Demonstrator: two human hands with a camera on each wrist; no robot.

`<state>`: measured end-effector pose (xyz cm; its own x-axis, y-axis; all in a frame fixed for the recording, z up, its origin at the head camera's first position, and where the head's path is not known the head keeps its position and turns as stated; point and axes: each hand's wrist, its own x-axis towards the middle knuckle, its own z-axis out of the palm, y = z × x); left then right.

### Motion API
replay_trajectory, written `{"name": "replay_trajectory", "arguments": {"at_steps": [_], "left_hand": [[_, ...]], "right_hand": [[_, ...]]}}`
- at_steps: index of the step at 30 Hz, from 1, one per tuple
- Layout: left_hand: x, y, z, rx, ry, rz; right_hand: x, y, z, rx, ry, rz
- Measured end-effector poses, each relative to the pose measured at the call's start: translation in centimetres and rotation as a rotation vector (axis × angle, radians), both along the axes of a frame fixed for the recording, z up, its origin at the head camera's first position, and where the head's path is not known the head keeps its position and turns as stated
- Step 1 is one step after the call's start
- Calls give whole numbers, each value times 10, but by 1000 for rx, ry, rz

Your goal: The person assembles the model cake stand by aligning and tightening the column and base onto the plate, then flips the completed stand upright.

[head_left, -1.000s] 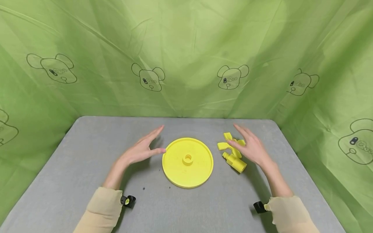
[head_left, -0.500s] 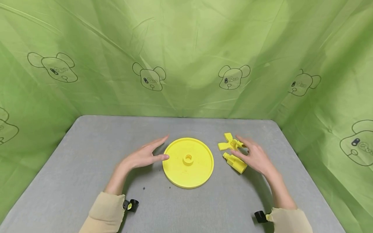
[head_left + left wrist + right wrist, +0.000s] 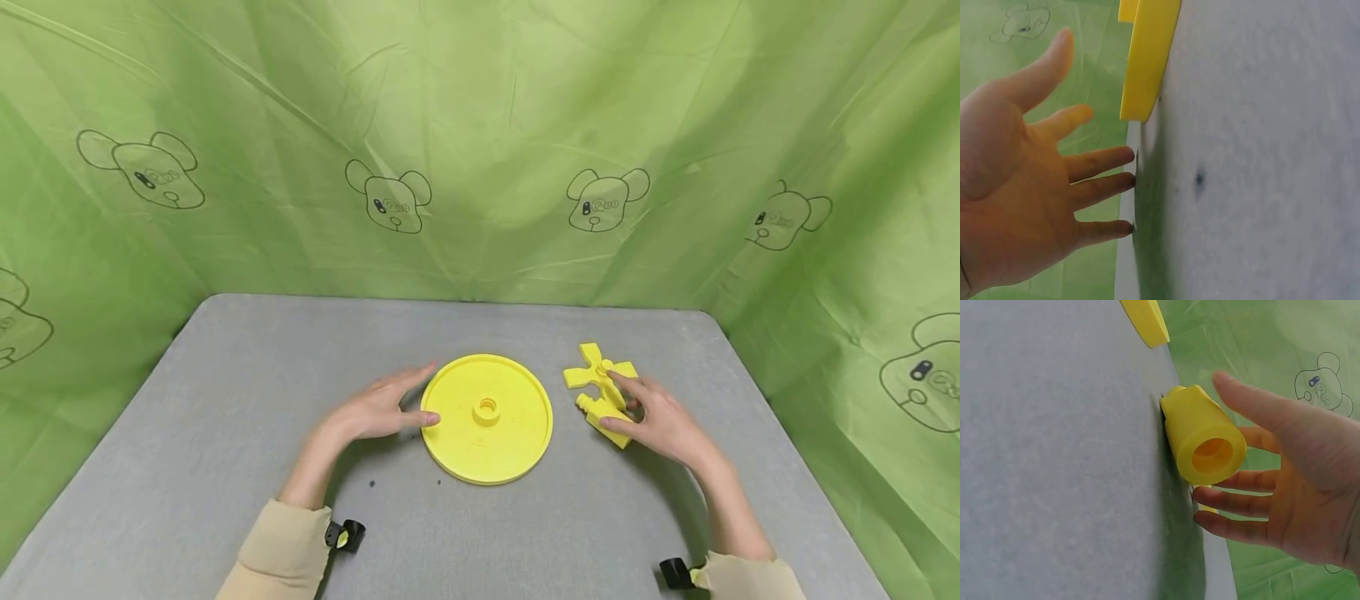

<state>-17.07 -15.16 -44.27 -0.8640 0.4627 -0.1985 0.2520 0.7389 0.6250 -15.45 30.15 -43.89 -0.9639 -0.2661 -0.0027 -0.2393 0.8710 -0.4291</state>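
Observation:
A round yellow plate (image 3: 457, 446) with a raised threaded hub at its centre lies flat on the grey table. At its left edge is the left hand (image 3: 378, 410), fingers spread and holding nothing, its thumb over the rim. In the left wrist view, the left hand (image 3: 1022, 181) has its fingertips near the tabletop beside the plate (image 3: 1147, 62). The right hand (image 3: 663, 421) is over a yellow cylinder (image 3: 600, 410), thumb on its near side, fingers relaxed. A yellow piece with several arms (image 3: 577, 377) lies behind the cylinder. The right wrist view shows the cylinder's hollow end (image 3: 1229, 465) beside the right hand (image 3: 1310, 481).
Green cloth (image 3: 495, 150) with bear-head drawings hangs behind and on both sides of the grey table (image 3: 495, 542). Small dark specks dot the tabletop left of the plate. Each wrist wears a black device, the left one (image 3: 351, 536) and the right one (image 3: 675, 573).
Both hands have come lower and nearer the front edge. The right hand has moved from the armed piece to the cylinder, and the left thumb has slid forward along the plate's rim.

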Motion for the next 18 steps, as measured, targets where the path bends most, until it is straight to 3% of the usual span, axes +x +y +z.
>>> {"name": "replay_trajectory", "arguments": {"at_steps": [9,18], "left_hand": [[4,6,1,-82,-21,28],[6,9,4,-109,-18,41]], "right_hand": [[3,-1,0,-21,-55,-3],[4,-2,1,35,-30,67]]}}
